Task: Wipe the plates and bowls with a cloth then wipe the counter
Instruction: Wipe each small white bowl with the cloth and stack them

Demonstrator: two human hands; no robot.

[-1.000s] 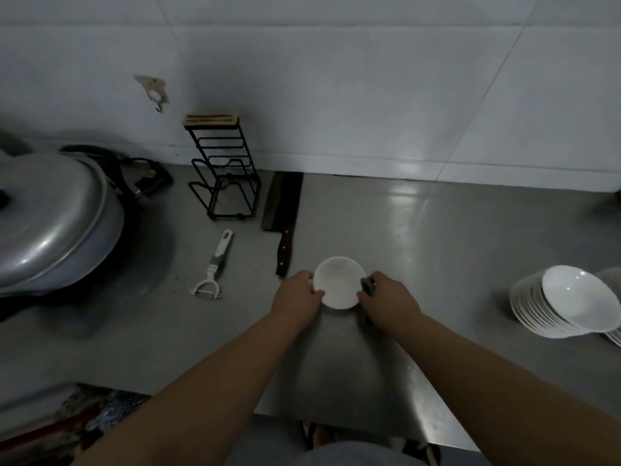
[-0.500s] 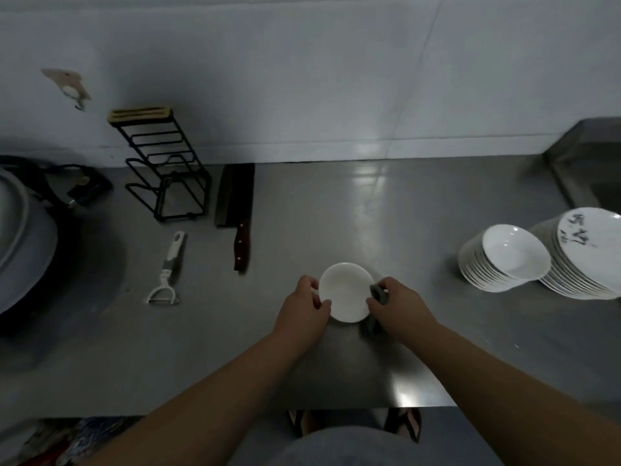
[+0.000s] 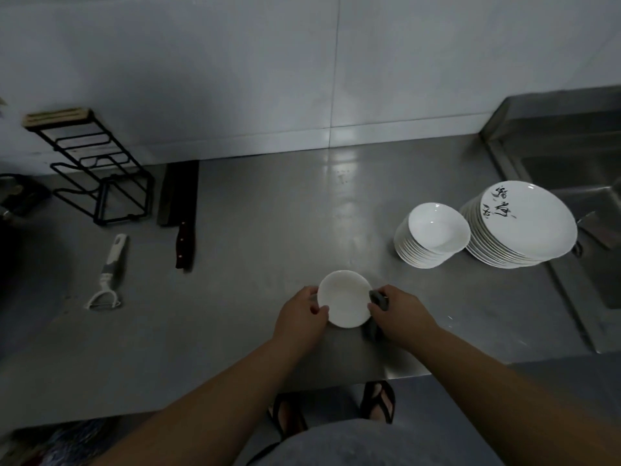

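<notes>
A small white bowl (image 3: 343,297) sits in front of me over the steel counter (image 3: 268,203). My left hand (image 3: 300,317) grips its left rim, thumb over the edge. My right hand (image 3: 398,312) holds a dark grey cloth (image 3: 379,300) pressed against the bowl's right rim. To the right stand a stack of white bowls (image 3: 431,235) and a stack of white plates (image 3: 521,227), the top plate bearing black brush writing.
A cleaver (image 3: 179,210) and a white peeler (image 3: 109,274) lie at the left, near a black wire rack (image 3: 94,173). A steel sink (image 3: 578,183) is at the right edge. My sandalled feet show below the counter's front edge.
The view has swung to the right: the pot left the frame and the plate stack and sink came in. Both hands keep hold of the bowl and cloth.
</notes>
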